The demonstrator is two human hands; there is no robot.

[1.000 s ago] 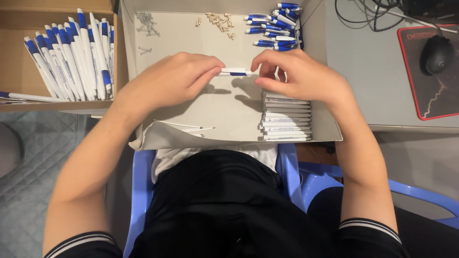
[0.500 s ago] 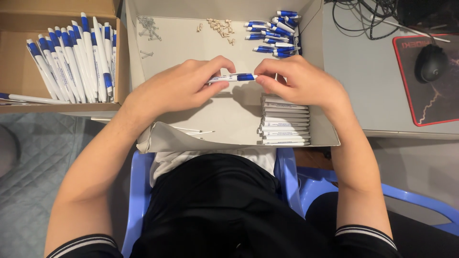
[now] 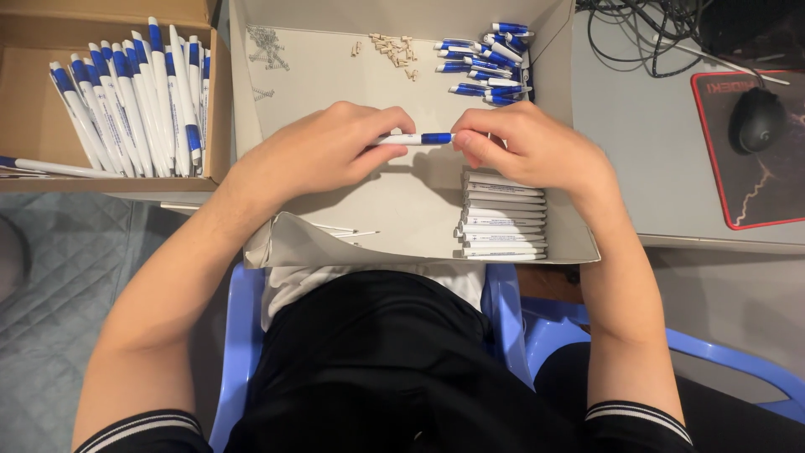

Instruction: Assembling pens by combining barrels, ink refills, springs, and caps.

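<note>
cardboard box of finished white-and-blue pens sitting left of the tray | left hand pinching white end of pen over grey tray | right hand gripping its blue end | white barrels lying stacked in tray beneath right hand | mouse resting right of tray

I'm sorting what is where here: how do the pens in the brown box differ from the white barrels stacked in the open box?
The pens are white with blue ends and stand slanted, nearly upright in view; the white barrels are all white and lie crosswise in a neat stack. The pens fill the brown box; the barrels sit by the right hand. Both are slim and white-bodied.
</note>
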